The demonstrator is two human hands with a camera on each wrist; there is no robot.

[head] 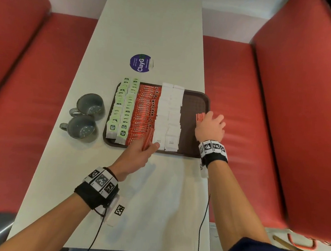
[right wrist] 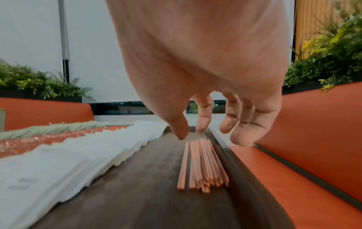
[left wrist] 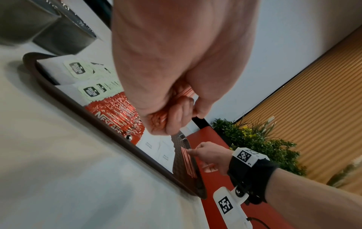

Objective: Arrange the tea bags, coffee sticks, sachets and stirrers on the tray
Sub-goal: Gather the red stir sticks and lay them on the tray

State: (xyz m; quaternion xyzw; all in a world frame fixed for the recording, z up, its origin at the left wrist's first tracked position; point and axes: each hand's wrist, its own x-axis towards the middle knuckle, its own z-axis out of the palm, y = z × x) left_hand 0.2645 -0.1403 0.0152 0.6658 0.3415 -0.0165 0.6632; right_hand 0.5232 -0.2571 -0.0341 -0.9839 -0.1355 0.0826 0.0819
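Observation:
A brown tray [head: 194, 104] holds two columns of green tea bags [head: 122, 109], a row of red coffee sticks [head: 144, 111] and two columns of white sugar sachets [head: 169, 113]. My left hand [head: 148, 146] grips a bundle of red stirrers [head: 148, 138] over the tray's front edge; in the left wrist view the fingers [left wrist: 176, 114] curl round that bundle [left wrist: 158, 119]. My right hand [head: 210, 125] is at the tray's right side, its fingers relaxed. Its fingertips [right wrist: 182, 131] are at the far end of a second stirrer bundle [right wrist: 203, 164] lying along the right rim.
Two grey mugs [head: 90, 103] [head: 81, 127] stand left of the tray on the white table [head: 134, 202]. A round purple sticker [head: 141, 62] lies behind the tray. Red benches [head: 243, 92] flank the table. The tray's floor [right wrist: 147, 186] shows bare between sachets and stirrers.

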